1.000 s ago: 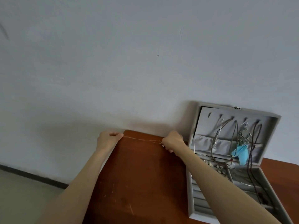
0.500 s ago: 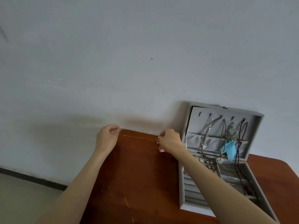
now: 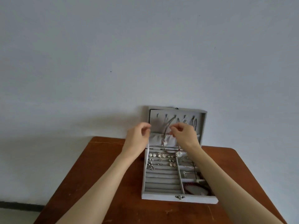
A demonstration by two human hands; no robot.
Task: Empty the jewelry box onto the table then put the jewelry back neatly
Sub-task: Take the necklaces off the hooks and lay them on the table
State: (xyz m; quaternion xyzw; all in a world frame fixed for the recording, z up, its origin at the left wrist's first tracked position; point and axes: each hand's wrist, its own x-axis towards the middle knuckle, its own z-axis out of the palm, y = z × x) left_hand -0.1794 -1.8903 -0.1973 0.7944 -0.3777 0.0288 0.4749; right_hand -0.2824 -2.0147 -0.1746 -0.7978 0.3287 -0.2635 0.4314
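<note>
Standing open at the back of the reddish-brown wooden table [image 3: 103,183], the grey felt-lined jewelry box [image 3: 163,197] now has both hands raised before its upright lid; a second ago they stretched a thin chain over the table to the box's left. Left hand [image 3: 137,138] and right hand [image 3: 184,135] are pinched shut, but whether the chain runs between them I cannot tell. It looks about to go on a lid hook, beside the necklaces already hung there.

Jewelry box [image 3: 161,196] on wooden table [image 3: 100,175]
</note>
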